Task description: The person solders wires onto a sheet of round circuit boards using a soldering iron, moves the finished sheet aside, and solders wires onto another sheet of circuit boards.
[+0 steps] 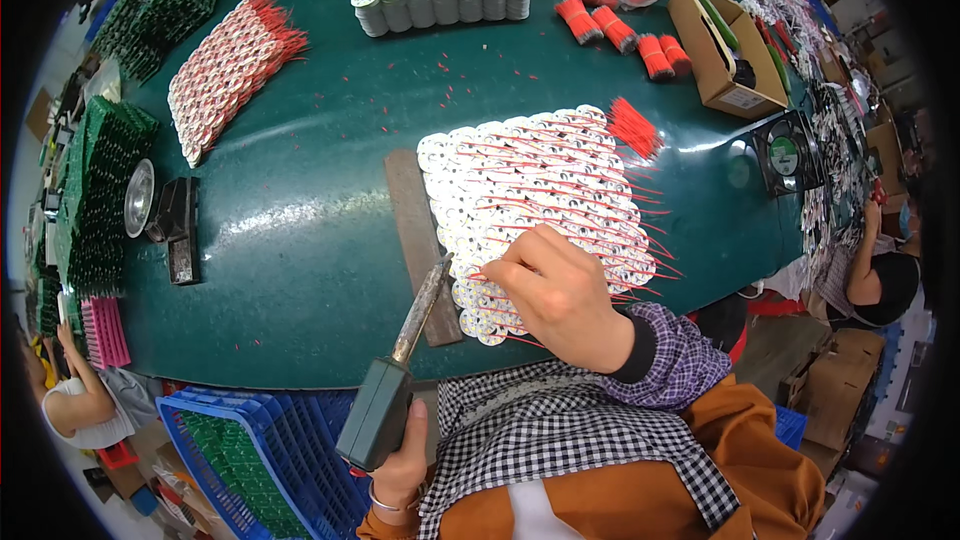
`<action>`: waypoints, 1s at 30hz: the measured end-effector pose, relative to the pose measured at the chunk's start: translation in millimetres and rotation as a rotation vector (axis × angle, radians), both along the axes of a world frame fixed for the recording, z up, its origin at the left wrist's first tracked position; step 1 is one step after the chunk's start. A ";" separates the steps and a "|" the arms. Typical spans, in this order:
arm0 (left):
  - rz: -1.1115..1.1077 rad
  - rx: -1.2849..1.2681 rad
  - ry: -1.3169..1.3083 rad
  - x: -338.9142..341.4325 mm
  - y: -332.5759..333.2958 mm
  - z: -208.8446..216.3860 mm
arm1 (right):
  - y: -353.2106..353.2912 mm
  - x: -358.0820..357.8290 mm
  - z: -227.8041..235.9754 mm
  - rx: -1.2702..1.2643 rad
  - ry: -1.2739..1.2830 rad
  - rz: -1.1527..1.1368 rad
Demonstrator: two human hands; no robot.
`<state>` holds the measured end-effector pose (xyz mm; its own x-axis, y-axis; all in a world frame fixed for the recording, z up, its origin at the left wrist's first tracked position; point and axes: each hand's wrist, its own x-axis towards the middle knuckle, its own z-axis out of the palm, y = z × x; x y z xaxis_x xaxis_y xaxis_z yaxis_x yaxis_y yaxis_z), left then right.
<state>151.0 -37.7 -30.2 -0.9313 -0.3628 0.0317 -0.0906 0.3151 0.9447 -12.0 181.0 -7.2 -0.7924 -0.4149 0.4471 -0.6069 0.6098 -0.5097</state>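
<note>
Head | soldering iron (386, 390): long axis diagonal, tip up-right | left fingers (415, 428) gripping it | right fingers (510, 275) pinching red wire (477, 277)

A: anyone seeing what the right hand (555, 295) is covering?
B: some white discs (520, 175). And the red bit (478, 276) it's pinching is looking too tiny to make out.
A: left hand (402, 452)?
B: the soldering iron (374, 412) is hiding most fingers. Bottom edge is cropping the blue crate (322, 440).

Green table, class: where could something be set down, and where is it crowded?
Mostly bare: between the dark metal holder and the brown bar; also between the white discs and the black fan. Crowded: under the right hand, and around the red bundles and cardboard box.
</note>
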 end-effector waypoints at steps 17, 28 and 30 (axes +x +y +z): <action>-0.009 0.005 -0.140 -12.9 -8.7 -1.8 | -9.8 -17.6 -22.8 0.028 0.007 -0.012; -0.077 -0.078 -0.186 -20.0 -9.0 2.5 | -8.8 -18.7 -23.9 0.017 0.012 -0.008; -0.030 -0.063 -0.173 -23.8 -5.4 2.8 | -8.8 -18.2 -23.7 0.021 0.016 -0.007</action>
<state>127.2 -43.1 -27.4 -0.9353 -0.3369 -0.1078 -0.2394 0.3786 0.8941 -30.2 172.2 -30.8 -0.7884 -0.4182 0.4511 -0.6102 0.6246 -0.4874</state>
